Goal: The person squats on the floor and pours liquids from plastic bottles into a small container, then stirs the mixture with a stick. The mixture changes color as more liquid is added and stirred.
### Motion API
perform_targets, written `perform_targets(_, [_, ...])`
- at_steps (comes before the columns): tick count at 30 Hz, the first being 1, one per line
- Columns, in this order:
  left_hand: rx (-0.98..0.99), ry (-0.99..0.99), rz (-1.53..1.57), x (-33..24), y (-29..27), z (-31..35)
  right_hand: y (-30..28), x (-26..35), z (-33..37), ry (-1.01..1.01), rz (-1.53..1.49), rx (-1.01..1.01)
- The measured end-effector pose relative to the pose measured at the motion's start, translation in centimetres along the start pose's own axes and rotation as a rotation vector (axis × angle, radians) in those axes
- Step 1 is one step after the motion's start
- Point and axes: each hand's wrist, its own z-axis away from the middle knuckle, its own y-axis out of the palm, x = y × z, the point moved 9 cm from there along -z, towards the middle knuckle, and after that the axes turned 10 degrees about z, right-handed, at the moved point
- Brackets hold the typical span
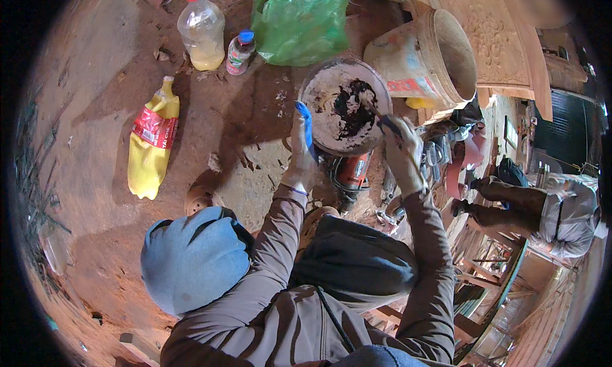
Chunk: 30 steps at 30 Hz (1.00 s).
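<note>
Just right of left hand (301,151) — bowl (326,115)

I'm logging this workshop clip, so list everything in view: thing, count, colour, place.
round pan: 1, white-crusted with black paste, centre
stirring tool: 1, dark, in the paste
bucket: 1, tan, tipped, upper right
plastic bag: 1, green, top
clear bottle: 1, red cap, top
small bottle: 1, blue cap, beside it
yellow bottle: 1, lying left
power tool: 1, orange, under pan
co-worker: 1, right
left hand: gloved, on pan rim
right hand: gloved, holding tool

Yellow bottle (152,149) with red label, green bag (299,24).
</note>
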Motion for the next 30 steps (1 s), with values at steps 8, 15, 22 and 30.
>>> perform_targets(8, [-0.097,0.238,-0.11,-0.3,-5.7,-1.7,2.5,8.2,2.4,-0.325,-0.101,0.256])
perform_targets(15, [-0.2,0.076,-0.136,1.5,-5.0,-0.8,0.3,-0.2,0.9,-0.096,0.042,0.084])
perform_targets(22, [-0.051,-0.03,-0.028,2.4,-6.2,-1.8,2.6,8.3,2.7,-0.309,-0.111,0.232])
perform_targets(30, [-0.04,0.016,-0.219,1.8,-2.9,-0.2,0.4,1.6,-0.3,-0.063,-0.023,0.031])
